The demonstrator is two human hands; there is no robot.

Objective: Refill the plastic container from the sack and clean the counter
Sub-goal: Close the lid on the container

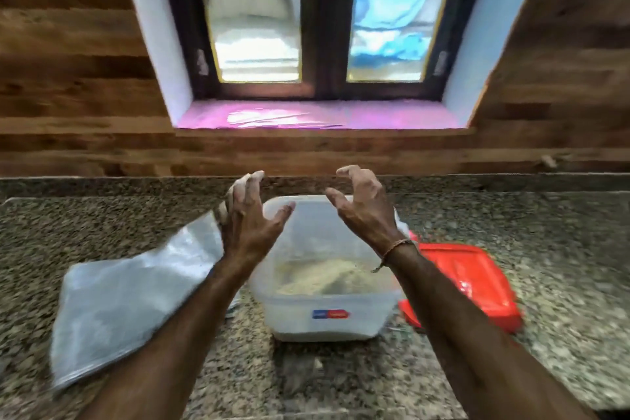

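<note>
Head view of a speckled stone counter [562, 249] below a window [324, 27]. A clear plastic container [327, 320] stands open at the centre of the counter, near its front edge, with a small blue and red label [330, 314] on the near wall. A shallow layer of pale, grainy filling [327, 278] covers part of its floor. A limp grey plastic sack [136, 297] lies flat on the counter just left of the container, partly under the left forearm; its far corner reaches up to the left hand [247, 215], and contact there cannot be told. A red lid [470, 280] lies on the counter just right of the container, its near corner close to the container's base.

Both hands hover over the far half of the container, palms turned towards each other. The left hand has its fingers spread and bent, dusted white, gripping nothing. The right hand [364, 211] is likewise spread and claw-like, thumb out, holding nothing; a thin cord [395, 247] circles its wrist. Behind: a pink sill [306, 116] and a wood-patterned wall [68, 78]
</note>
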